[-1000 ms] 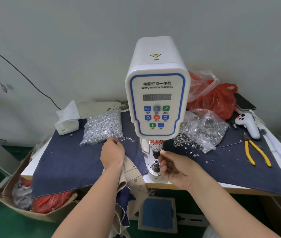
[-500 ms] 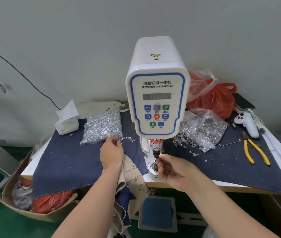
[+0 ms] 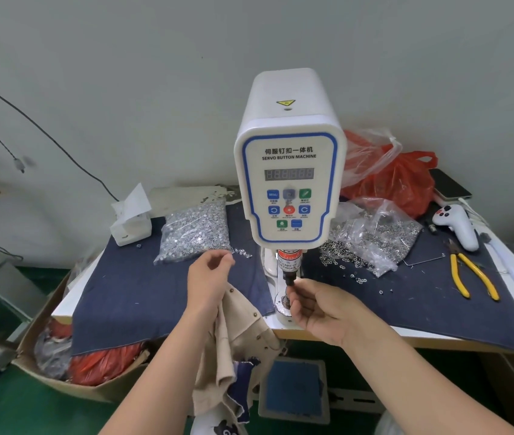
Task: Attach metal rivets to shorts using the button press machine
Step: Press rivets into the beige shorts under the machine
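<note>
Loading the die, by the look of it. Head view: right hand (image 3: 318, 309) has its grip pinched at the black punch tip (image 3: 289, 279) of the button press machine (image 3: 288, 183), fingertips (image 3: 293, 291) just under it & right above the lower die (image 3: 284, 304); whatever it pinches is too small to see, prob. a rivet part. Vs 1 s ago that grip has crept up from the lower die toward the punch, so the top half seems to be going in now.

Left hand (image 3: 208, 277) has lifted a bit off the table (image 3: 281, 324), fingers loosely curled w/ tips together near the bag of rivets (image 3: 196, 232); can't tell if it holds one. Shorts (image 3: 237, 334) hang below & just beside that grip, draped over the table edge, not yet under the punch. Means: fabric must still slide between the dies before pressing. Loose rings (image 3: 343, 262) lie beyond the right grip.
</note>
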A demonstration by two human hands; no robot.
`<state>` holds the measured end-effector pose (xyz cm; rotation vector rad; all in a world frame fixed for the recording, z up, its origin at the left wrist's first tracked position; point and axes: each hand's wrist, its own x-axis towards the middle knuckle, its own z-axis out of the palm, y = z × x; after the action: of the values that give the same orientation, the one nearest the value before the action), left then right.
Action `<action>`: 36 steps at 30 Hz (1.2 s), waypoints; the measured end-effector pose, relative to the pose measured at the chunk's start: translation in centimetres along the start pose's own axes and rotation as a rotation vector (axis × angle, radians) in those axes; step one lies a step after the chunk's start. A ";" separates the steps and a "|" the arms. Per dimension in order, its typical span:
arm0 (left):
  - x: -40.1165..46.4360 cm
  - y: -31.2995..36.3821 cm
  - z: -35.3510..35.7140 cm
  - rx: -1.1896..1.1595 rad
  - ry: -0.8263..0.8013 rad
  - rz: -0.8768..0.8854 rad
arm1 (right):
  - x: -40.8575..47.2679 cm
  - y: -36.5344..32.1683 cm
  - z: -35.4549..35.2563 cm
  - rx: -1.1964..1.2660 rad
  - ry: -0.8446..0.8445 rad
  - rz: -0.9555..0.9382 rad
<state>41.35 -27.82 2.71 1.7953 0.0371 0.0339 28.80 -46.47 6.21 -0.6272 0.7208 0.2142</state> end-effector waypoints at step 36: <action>-8.3 0.5 4.3 0.049 -0.330 0.086 | 2.8 -1.7 -8.2 -0.112 0.109 -0.213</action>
<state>33.23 -32.44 2.19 1.8306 -0.2774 -0.2032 27.06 -52.90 0.36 -0.8219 0.7445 0.0231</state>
